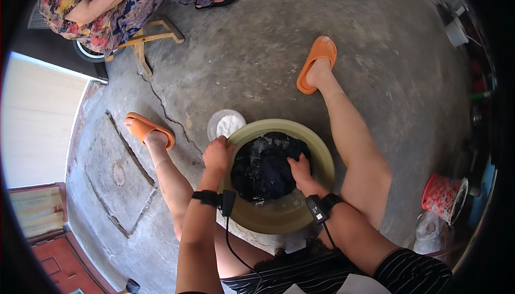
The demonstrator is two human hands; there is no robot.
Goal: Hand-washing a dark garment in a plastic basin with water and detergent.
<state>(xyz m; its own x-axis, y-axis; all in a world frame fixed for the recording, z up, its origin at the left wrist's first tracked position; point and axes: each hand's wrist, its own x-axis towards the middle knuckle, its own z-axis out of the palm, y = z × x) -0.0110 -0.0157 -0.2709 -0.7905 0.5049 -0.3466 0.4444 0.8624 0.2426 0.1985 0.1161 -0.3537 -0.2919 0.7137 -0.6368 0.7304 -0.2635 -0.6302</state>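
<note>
A round olive-green basin (322,186) between my legs holds water and a bunched dark navy cloth (265,168). My left hand (217,154) is closed at the basin's left rim, apparently gripping it. My right hand (299,169) is in the right part of the basin with its fingers curled on the dark cloth. Just beyond the left rim, partly behind the basin, a small round bowl (213,122) of white powder (229,126) sits on the floor.
Another person (91,9) sits on a wooden folding stool (145,52) at the upper left. My orange slippers (145,127) rest on the cracked concrete floor (268,52). A red patterned bucket (440,192) and plastic bag (429,229) are at right. A white panel (43,117) stands at left.
</note>
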